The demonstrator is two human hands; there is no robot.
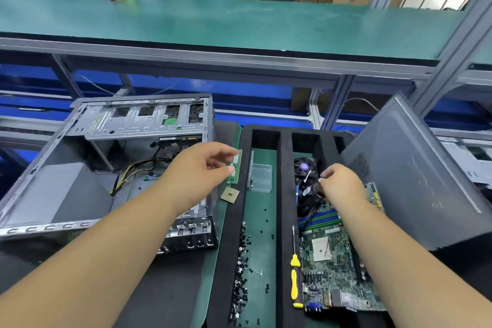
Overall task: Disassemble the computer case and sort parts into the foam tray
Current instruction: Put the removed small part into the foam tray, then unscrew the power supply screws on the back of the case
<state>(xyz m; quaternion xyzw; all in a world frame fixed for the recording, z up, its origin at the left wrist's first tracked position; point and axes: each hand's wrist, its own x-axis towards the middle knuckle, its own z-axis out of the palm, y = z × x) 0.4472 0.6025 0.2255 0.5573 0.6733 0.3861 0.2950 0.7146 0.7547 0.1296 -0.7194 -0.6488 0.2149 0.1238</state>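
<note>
Sorting: left hand [198, 168] pinches green RAM stick [235, 168], right hand [339, 182] grips black cooler fan's [306, 169] cable; next, seat both in black foam tray [283, 194].

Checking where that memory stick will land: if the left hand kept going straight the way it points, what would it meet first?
Probably the foam tray's left wall. The left hand, pinching the memory stick, points right toward it; depth is unclear.
</note>
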